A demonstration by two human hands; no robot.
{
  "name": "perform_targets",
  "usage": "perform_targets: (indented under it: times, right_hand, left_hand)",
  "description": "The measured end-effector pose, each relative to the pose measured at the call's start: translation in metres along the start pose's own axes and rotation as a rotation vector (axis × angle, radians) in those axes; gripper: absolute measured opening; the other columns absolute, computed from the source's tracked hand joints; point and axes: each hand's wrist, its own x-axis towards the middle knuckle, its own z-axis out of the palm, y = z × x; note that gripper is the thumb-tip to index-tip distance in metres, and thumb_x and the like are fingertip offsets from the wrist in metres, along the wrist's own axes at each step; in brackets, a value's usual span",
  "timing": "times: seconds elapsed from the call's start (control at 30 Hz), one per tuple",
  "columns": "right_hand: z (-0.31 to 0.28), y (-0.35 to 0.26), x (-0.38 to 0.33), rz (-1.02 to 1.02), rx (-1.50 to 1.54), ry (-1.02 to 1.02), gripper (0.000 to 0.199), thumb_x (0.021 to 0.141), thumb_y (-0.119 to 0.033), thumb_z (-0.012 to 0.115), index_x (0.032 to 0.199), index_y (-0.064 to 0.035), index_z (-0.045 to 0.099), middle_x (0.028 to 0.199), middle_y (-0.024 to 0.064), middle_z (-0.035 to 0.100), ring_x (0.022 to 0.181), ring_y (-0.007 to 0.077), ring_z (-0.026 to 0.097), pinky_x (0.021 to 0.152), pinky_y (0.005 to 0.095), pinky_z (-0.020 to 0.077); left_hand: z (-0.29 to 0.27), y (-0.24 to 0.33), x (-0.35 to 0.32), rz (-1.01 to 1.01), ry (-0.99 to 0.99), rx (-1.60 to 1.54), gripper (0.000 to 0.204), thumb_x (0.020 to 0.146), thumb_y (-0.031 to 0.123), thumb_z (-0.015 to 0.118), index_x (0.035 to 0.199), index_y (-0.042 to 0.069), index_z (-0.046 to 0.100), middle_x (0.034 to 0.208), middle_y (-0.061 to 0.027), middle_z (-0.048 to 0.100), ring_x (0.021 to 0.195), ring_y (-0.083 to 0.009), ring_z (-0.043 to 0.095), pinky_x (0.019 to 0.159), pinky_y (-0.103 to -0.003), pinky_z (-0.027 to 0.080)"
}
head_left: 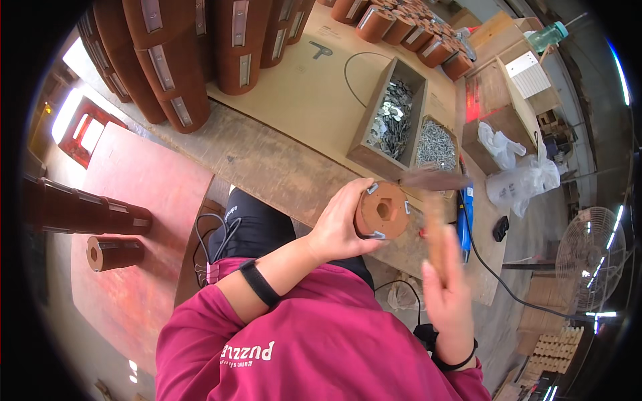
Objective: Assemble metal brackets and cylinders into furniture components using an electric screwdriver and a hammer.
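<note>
My left hand (334,226) grips a short reddish-brown cylinder (396,219) at the front edge of the workbench. Its end faces up, with a hexagonal hole in the middle and three small metal plates at the rim. In my right hand (449,304) is a hammer (436,230), held by its wooden handle. The hammer's head is smeared by motion and hovers beside the far right of the cylinder, apparently apart from it. Just beyond stand a wooden box of flat metal plates (391,127) and a smaller tray of nails or screws (436,146).
Tall stacks of brown cylinders (237,57) stand at the back left, and many short ones (401,30) at the back right. A blue tool (467,214) with a black cord lies right of the hammer. Left, a reddish board (147,180) carries more cylinders. A fan (590,244) stands far right.
</note>
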Motion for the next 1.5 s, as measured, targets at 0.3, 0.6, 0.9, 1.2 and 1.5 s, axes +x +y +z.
perform_targets:
  times: [0.3,0.6,0.9,1.2,1.5]
  right_hand:
    - [0.0,-0.002,0.0,0.093,0.026,-0.111,0.05,0.083,-0.005,0.055,0.13,-0.0037,0.038,0.093,0.022,0.06,0.077,0.0314,0.062,0.065,0.0353,0.0472]
    - [0.017,0.01,-0.003,0.131,0.025,-0.204,0.051,0.084,-0.006,0.053,0.131,-0.0052,0.037,0.094,0.0221,0.061,0.078,0.0319,0.063,0.066,0.0361,0.0483]
    - [0.005,0.013,-0.005,0.116,0.308,0.182,0.047,0.084,-0.005,0.053,0.128,-0.001,0.035,0.079,0.0098,0.055,0.053,0.0142,0.05,0.048,0.0242,0.0412]
    - [-0.008,0.006,0.002,0.283,0.76,0.198,0.028,0.092,-0.014,0.042,0.115,0.002,0.038,0.069,0.0032,0.047,0.048,0.0052,0.038,0.042,0.0186,0.0336]
    - [-0.008,0.01,-0.01,-0.011,0.62,0.223,0.04,0.09,-0.015,0.044,0.124,0.0042,0.033,0.077,0.0121,0.055,0.05,0.0118,0.048,0.042,0.0242,0.0376]
  left_hand:
    - [0.0,0.0,-0.001,-0.015,-0.004,0.01,0.086,0.05,0.018,0.08,0.121,0.001,0.035,0.115,-0.0191,0.046,0.107,-0.0367,0.046,0.092,-0.04,0.038]
    - [0.001,0.001,0.0,-0.003,-0.003,0.004,0.085,0.051,0.02,0.08,0.121,0.001,0.035,0.114,-0.0186,0.046,0.107,-0.0361,0.047,0.092,-0.04,0.038]
    - [0.001,0.002,0.001,-0.009,-0.001,0.0,0.085,0.051,0.018,0.08,0.121,0.001,0.035,0.113,-0.0184,0.046,0.106,-0.0361,0.047,0.091,-0.04,0.038]
    - [0.001,0.0,-0.001,-0.007,0.007,0.021,0.085,0.05,0.018,0.08,0.121,0.002,0.035,0.113,-0.0184,0.046,0.106,-0.0364,0.047,0.09,-0.04,0.039]
    - [0.0,-0.001,-0.001,-0.007,-0.002,0.0,0.086,0.05,0.019,0.08,0.121,0.002,0.035,0.115,-0.0187,0.046,0.107,-0.0365,0.047,0.091,-0.04,0.039]
